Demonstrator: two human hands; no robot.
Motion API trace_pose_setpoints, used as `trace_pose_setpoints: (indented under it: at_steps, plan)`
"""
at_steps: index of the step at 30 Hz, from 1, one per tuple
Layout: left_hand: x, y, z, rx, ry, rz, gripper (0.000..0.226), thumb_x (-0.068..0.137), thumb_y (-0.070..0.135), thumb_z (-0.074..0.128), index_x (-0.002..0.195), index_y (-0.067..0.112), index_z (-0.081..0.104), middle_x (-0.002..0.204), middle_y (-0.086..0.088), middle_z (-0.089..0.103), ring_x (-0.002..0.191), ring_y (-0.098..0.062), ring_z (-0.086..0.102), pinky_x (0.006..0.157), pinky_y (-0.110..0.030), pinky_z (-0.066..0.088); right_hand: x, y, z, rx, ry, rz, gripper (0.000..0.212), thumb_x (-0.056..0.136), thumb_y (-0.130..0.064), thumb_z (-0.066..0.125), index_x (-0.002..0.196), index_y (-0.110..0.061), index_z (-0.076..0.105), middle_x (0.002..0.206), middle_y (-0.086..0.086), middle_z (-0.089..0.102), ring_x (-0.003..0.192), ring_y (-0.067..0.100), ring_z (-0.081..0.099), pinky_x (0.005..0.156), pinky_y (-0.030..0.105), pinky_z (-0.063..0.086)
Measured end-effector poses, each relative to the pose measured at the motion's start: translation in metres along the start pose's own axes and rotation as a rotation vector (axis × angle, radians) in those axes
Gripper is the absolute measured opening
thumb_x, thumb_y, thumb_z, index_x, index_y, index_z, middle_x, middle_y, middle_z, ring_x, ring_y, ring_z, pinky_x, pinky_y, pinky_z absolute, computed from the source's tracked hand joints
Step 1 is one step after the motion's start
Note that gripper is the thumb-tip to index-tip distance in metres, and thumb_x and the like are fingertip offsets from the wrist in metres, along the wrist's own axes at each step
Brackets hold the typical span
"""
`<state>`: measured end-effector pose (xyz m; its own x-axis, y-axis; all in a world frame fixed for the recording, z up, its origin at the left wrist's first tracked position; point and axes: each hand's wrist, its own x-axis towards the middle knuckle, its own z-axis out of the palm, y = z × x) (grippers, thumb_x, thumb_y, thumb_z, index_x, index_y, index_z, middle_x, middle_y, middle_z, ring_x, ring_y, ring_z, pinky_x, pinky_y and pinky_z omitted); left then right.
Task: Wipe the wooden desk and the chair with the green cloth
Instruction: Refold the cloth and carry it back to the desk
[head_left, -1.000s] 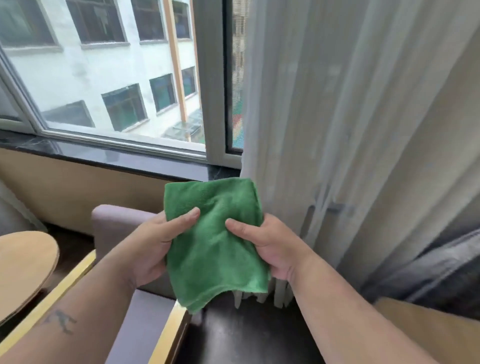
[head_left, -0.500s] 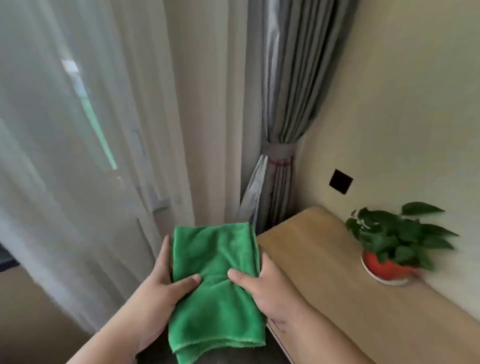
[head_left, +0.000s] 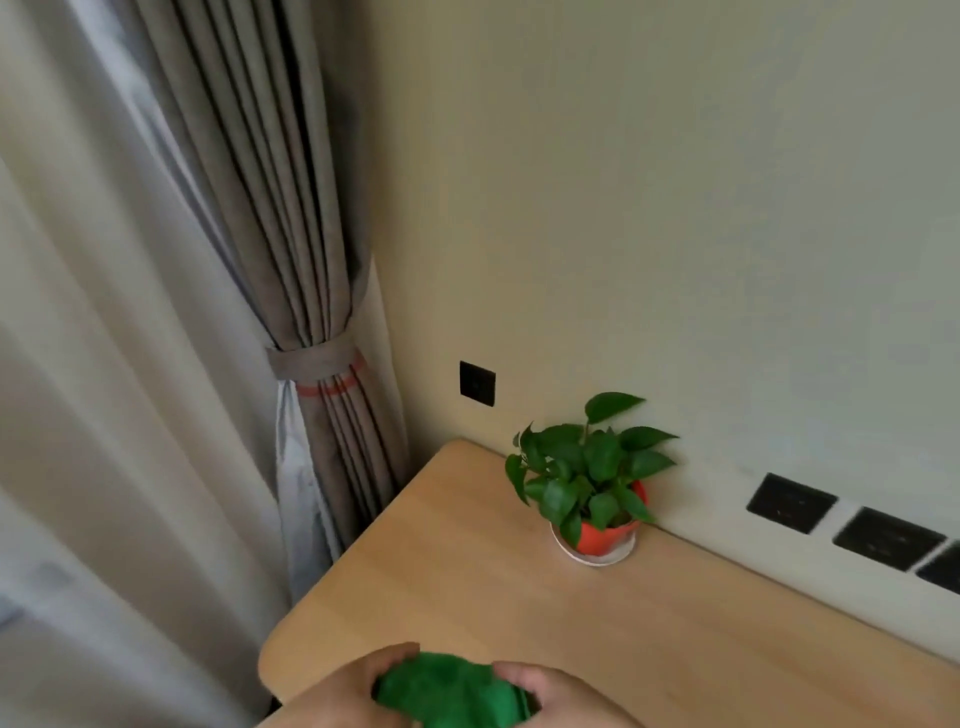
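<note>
You are holding the green cloth bunched up between both hands at 6 o'clock, right at the bottom edge of the view, over the near rounded corner of the wooden tabletop. Your left hand is curling its fingers around the cloth's left side, and your right hand is wrapping around its right side, so both are pinching the cloth from opposite sides; much of each hand is cut off by the frame edge. Whether the cloth is touching the wood, you cannot tell from this angle. Toward 1 o'clock from the cloth, well apart from it, a small leafy plant is standing upright in an orange pot on a white saucer, set on the tabletop just beside the pale wall. A black square wall plate is sitting on the wall at 12 o'clock above the far corner of the tabletop, and a row of black sockets is running along the wall at 3 o'clock. At 10 o'clock a grey curtain is hanging gathered by a tie-back, with a sheer white curtain filling the left side.
</note>
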<state>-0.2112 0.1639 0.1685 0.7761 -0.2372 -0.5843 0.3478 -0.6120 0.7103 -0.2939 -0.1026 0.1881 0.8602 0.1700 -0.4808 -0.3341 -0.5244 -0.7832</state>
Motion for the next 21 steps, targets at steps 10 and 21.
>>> trace_pose_setpoints:
  at_steps: [10,21]
  plan:
    - [0.114,0.09,-0.017,0.004,-0.136,0.144,0.079,0.083,-0.004,0.071,0.149,0.026,0.04,0.134,-0.001,0.054,0.098,-0.003,0.06,0.069,-0.007,0.051,0.109,-0.009,-0.037,0.334,0.345,0.114,0.074,0.085,-0.016,0.079,0.148,-0.033,0.046,0.14,-0.006,0.057,0.119,0.011,0.061,0.104,0.026,0.049]
    - [0.243,0.082,-0.056,0.589,-0.148,0.425,0.079,0.089,0.019,0.069,0.156,0.022,0.028,0.164,-0.005,0.021,0.152,-0.019,0.02,0.112,-0.014,0.012,0.222,-0.018,-0.03,-0.06,0.387,0.306,0.086,0.091,-0.042,0.066,0.161,-0.024,0.019,0.167,0.005,0.024,0.15,0.025,0.031,0.122,0.033,0.027]
